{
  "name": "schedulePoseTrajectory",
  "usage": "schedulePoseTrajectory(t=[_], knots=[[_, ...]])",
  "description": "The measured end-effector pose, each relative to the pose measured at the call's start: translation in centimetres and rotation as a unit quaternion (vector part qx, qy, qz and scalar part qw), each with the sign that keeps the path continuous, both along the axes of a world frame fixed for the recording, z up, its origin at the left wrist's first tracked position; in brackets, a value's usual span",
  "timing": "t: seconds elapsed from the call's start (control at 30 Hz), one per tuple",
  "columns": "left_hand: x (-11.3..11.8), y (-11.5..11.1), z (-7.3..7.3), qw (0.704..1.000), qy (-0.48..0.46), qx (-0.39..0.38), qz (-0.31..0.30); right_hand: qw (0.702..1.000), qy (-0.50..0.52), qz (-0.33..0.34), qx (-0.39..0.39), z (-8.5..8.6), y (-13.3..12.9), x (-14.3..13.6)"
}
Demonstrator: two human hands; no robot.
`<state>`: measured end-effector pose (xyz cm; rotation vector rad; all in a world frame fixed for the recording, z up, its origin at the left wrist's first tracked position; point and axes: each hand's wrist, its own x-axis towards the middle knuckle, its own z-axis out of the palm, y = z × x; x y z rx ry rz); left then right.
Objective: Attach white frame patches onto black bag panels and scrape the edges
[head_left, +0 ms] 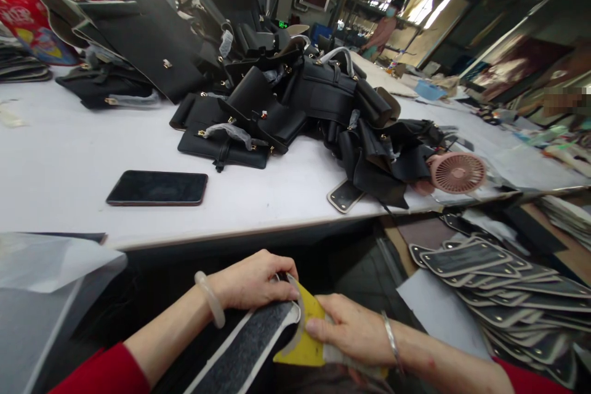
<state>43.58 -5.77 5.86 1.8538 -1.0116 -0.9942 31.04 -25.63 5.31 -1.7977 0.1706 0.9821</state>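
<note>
My left hand (pixel 258 280), with a pale bangle at the wrist, pinches the upper end of a long dark panel (pixel 244 351) with whitish borders. The panel slopes down toward the bottom of the view, and its lower end is cut off. My right hand (pixel 351 329), with a silver bracelet, grips a flat yellow piece (pixel 302 345) between thumb and fingers. This piece has a curved, greyish edge that lies against the panel's end, close to my left fingertips. What kind of tool or sheet the yellow piece is, I cannot tell.
Black handbags (pixel 318 92) lie heaped on the white table (pixel 152 225). A phone (pixel 159 188), a small panel (pixel 345 196) and a pink fan (pixel 457 173) are nearer. Bordered panels (pixel 489 265) pile up at right. A person (pixel 383 28) stands far back.
</note>
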Motion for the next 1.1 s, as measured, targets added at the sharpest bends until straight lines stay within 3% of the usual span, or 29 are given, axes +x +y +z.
schedulePoseTrajectory(t=[0.27, 0.47, 0.63, 0.93, 1.1], knots=[[0.2, 0.1, -0.4, 1.000, -0.006, -0.007, -0.003, 0.998, 0.024, -0.052, 0.016, 0.2, 1.7, -0.4], [0.4, 0.3, -1.0, 1.000, -0.013, -0.007, -0.011, 0.994, 0.051, -0.093, 0.023, -0.6, 2.8, -0.7], [0.6, 0.3, -0.9, 1.000, -0.018, -0.012, -0.016, 0.991, 0.027, -0.127, 0.014, -1.5, 3.9, -1.1], [0.6, 0.2, -1.2, 0.999, -0.007, -0.035, -0.011, 0.974, -0.047, -0.208, 0.071, -3.4, 5.4, -2.1], [0.5, 0.2, -1.1, 0.999, 0.004, -0.045, -0.008, 0.971, -0.055, -0.220, 0.078, -3.6, 5.8, -2.3]])
